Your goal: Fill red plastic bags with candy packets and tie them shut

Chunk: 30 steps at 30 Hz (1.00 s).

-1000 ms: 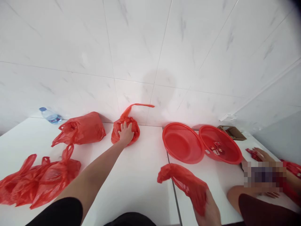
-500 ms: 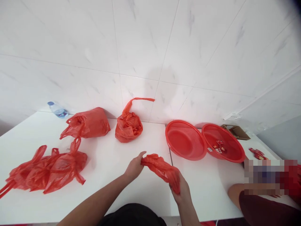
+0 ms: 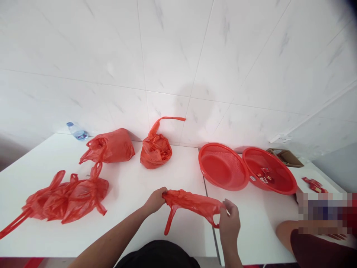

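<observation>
A person's left hand (image 3: pixel 154 201) and right hand (image 3: pixel 230 227) stretch a crumpled red plastic bag (image 3: pixel 192 203) between them over a white desk (image 3: pixel 131 238), each grip clamped on one end. A red basket (image 3: pixel 223 167) and a second red basket (image 3: pixel 269 171) lie to the right. Three other red bags (image 3: pixel 107 147) lie to the left, with a water bottle (image 3: pixel 77 131) beyond.

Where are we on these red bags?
Seemingly done: a bunched red bag and another near the wall. In hand: a stretched red bag between the left hand and right hand. Apparently left: the looser red bags on the table.
</observation>
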Each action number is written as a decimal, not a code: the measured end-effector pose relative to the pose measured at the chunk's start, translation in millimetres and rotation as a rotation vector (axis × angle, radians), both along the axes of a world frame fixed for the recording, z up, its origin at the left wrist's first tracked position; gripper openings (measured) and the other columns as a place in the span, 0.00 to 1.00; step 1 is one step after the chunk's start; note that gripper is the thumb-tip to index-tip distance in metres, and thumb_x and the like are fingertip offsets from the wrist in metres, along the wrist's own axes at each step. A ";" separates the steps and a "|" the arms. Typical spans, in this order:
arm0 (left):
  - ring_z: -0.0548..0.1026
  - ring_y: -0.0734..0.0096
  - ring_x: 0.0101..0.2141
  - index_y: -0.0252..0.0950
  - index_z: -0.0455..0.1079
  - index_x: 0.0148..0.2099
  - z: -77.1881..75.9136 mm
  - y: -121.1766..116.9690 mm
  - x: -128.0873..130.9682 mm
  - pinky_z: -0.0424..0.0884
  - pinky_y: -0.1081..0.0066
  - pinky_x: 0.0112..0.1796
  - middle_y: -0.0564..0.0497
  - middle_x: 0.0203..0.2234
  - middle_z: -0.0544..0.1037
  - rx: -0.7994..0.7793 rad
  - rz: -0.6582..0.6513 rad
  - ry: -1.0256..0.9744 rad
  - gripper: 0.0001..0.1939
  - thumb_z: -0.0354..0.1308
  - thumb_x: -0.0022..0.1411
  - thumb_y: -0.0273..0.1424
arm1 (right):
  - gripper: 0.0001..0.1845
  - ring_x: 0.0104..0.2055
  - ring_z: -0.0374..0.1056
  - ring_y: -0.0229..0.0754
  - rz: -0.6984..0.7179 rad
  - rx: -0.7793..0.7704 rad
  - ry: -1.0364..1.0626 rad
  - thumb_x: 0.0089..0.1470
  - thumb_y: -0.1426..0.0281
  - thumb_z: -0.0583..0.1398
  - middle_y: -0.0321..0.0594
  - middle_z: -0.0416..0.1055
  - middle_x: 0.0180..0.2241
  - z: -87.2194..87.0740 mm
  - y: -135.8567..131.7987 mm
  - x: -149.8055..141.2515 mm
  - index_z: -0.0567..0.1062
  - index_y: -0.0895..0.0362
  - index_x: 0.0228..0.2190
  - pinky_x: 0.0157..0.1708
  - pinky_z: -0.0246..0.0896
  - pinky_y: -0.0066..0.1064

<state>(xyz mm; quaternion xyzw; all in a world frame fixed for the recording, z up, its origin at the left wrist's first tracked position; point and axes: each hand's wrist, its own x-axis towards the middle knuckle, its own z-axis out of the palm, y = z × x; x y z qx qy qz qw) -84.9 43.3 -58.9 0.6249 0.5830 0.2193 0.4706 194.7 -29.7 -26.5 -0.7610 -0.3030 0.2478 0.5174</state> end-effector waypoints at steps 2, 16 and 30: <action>0.72 0.67 0.30 0.38 0.64 0.27 -4.2 -1.5 -1.4 0.64 0.72 0.31 0.55 0.24 0.74 -0.025 0.014 0.008 0.04 0.52 0.47 0.23 | 0.14 0.46 0.67 0.49 0.201 0.090 -0.193 0.50 0.63 0.58 0.42 0.71 0.44 8.9 -2.5 -18.3 0.73 0.53 0.39 0.49 0.62 0.43; 0.73 0.69 0.31 0.36 0.71 0.36 0.3 -1.2 -16.6 0.66 0.73 0.30 0.53 0.27 0.77 -0.202 0.109 -0.116 0.12 0.52 0.47 0.23 | 0.11 0.36 0.71 0.45 0.897 -0.493 -0.507 0.52 0.69 0.52 0.37 0.76 0.33 -25.7 10.9 -42.6 0.74 0.50 0.33 0.35 0.58 0.32; 0.68 0.72 0.22 0.33 0.68 0.40 -14.3 -15.1 -5.6 0.62 0.73 0.23 0.51 0.23 0.72 -0.276 0.401 -0.230 0.20 0.59 0.51 0.43 | 0.08 0.25 0.61 0.38 0.791 -0.453 -0.268 0.51 0.66 0.52 0.30 0.65 0.21 -46.9 13.9 -54.0 0.61 0.52 0.23 0.26 0.51 0.28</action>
